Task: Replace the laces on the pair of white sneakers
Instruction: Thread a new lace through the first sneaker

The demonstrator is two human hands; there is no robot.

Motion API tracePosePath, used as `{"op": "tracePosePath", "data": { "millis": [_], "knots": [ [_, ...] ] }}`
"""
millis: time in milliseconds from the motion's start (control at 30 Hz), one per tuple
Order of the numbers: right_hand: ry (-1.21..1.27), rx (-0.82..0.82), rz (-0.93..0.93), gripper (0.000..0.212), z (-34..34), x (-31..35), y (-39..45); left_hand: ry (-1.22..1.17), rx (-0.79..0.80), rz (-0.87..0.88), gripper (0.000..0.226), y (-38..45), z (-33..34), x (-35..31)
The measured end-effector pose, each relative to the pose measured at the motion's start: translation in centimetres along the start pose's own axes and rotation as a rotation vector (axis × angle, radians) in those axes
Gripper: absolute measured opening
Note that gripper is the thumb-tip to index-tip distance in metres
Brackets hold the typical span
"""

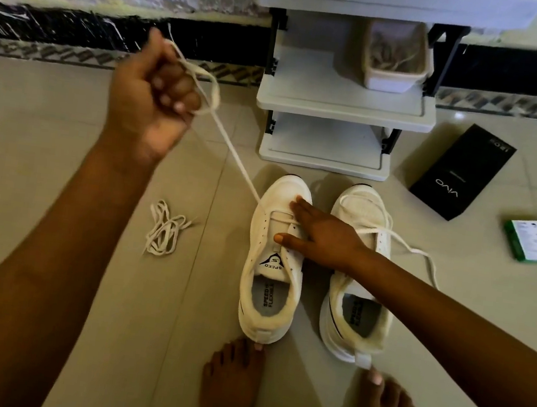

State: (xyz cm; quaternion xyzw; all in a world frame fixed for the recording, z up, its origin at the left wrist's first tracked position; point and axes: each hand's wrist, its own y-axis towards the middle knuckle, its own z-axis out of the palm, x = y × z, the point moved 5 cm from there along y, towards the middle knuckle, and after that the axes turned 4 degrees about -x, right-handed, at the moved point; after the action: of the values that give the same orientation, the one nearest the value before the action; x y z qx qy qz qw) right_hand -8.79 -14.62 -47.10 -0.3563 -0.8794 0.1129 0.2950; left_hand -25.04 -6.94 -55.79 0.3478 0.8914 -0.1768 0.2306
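Bare feet (313,401) sit nearest, toes against both heels, likely bracing the pair. Right hand (320,236) presses flat, fingers straight, on the left sneaker (270,271), pinning its smooth tongue. Beyond it, left hand (153,98) is fisted around a flat woven lace (232,155), drawn taut from the eyelets. Right sneaker (357,282) lies under the right forearm; a limp spare lace (163,232) rests on glossy tile below the fist.

a single wide-angle view from the person's head looks forward and steeply down at the tiled floor. it sits close above both forearms, which enter from the bottom corners. the left hand (153,94) is raised nearest the lens, upper left; the right hand (320,236) lies lower, near centre. bare feet (231,388) fill the bottom edge; a wall base crosses the top.
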Motion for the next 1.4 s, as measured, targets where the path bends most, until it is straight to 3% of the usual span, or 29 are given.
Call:
{"op": "tracePosePath", "data": {
  "millis": [100, 133, 167, 200, 300, 400, 467, 533, 600, 700, 800, 867, 933, 967, 1000, 1033, 1100, 1167, 1233, 1300, 1400],
  "knots": [
    [0.007, -0.004, 0.003, 0.08, 0.0, 0.0, 0.0, -0.246, 0.268, -0.072, 0.028, -4.6, -0.9, 6.6],
    [0.014, 0.0, 0.005, 0.08, 0.1, 0.0, 0.0, -0.179, 0.289, -0.024, 0.028, -2.9, -0.1, 5.9],
    [0.018, 0.003, 0.006, 0.08, 0.1, -0.1, -0.1, -0.079, 0.136, -0.015, 0.029, -3.1, -1.0, 6.3],
    [0.019, 0.003, 0.006, 0.08, 0.1, -0.1, -0.1, -0.019, 0.132, 0.027, 0.032, -3.2, -0.4, 6.2],
    [0.018, -0.002, 0.004, 0.08, 0.1, -0.1, 0.0, -0.241, 0.388, -0.034, 0.047, 4.4, -3.4, 1.7],
    [0.021, -0.001, 0.005, 0.08, 0.1, -0.1, 0.0, -0.192, 0.318, 0.187, 0.031, 12.1, -7.8, -6.8],
    [0.025, 0.003, 0.005, 0.081, 0.1, 0.0, 0.0, -0.375, 0.464, 0.118, 0.029, 12.4, -8.9, -8.2],
    [0.023, 0.007, 0.005, 0.081, 0.2, -0.1, 0.0, -0.83, 0.522, -0.008, 0.027, 12.0, -11.1, -9.0],
    [0.022, 0.005, 0.005, 0.08, 0.3, -0.1, 0.0, -1.119, 0.481, -0.033, 0.026, 12.5, -13.2, -9.2],
    [0.036, -0.019, -0.007, 0.076, 0.1, -0.2, 0.0, -1.137, 0.448, -0.111, 0.031, 14.2, -14.3, -8.0],
    [0.039, -0.073, -0.001, 0.065, -0.6, -1.1, -0.2, -0.981, 0.449, -0.256, 0.031, 13.5, -11.7, -5.2],
    [-0.029, -0.097, 0.026, 0.048, -1.3, -2.1, -0.3, -0.458, 0.488, -0.199, 0.027, 13.0, -10.7, -3.8],
    [-0.148, -0.099, 0.024, 0.025, -2.3, -2.6, -0.2, 0.273, 0.615, 0.04, 0.016, 12.2, -9.6, -2.7],
    [-0.144, -0.108, 0.019, 0.018, -3.0, -2.6, -0.2, 0.483, 0.632, 0.151, 0.022, 11.8, -9.3, -2.7],
    [-0.099, -0.13, 0.003, 0.018, -3.9, -2.4, -0.3, 0.536, 0.6, 0.211, 0.033, 11.5, -9.5, -3.2],
    [-0.03, -0.153, -0.021, 0.022, -4.9, -1.9, -0.2, 0.444, 0.537, 0.23, 0.041, 11.3, -10.0, -4.0],
    [0.137, -0.173, -0.088, 0.023, -6.7, -0.3, -0.3, 0.0, 0.422, 0.237, 0.048, 11.0, -11.4, -6.9],
    [0.381, -0.145, -0.131, 0.026, -7.8, 1.4, -0.5, -0.334, 0.488, 0.278, 0.044, 10.2, -11.9, -10.2],
    [0.586, -0.105, -0.145, 0.031, -8.5, 2.6, -0.7, -0.406, 0.6, 0.352, 0.025, 8.9, -11.8, -12.9],
    [0.626, -0.102, -0.135, 0.03, -9.2, 2.5, -0.7, -0.445, 0.613, 0.366, 0.018, 9.0, -11.9, -13.7],
    [0.647, -0.128, -0.042, 0.03, -10.4, 0.1, -0.9, -0.591, 0.422, 0.136, 0.026, 11.8, -12.4, -11.0]
  ]
}}
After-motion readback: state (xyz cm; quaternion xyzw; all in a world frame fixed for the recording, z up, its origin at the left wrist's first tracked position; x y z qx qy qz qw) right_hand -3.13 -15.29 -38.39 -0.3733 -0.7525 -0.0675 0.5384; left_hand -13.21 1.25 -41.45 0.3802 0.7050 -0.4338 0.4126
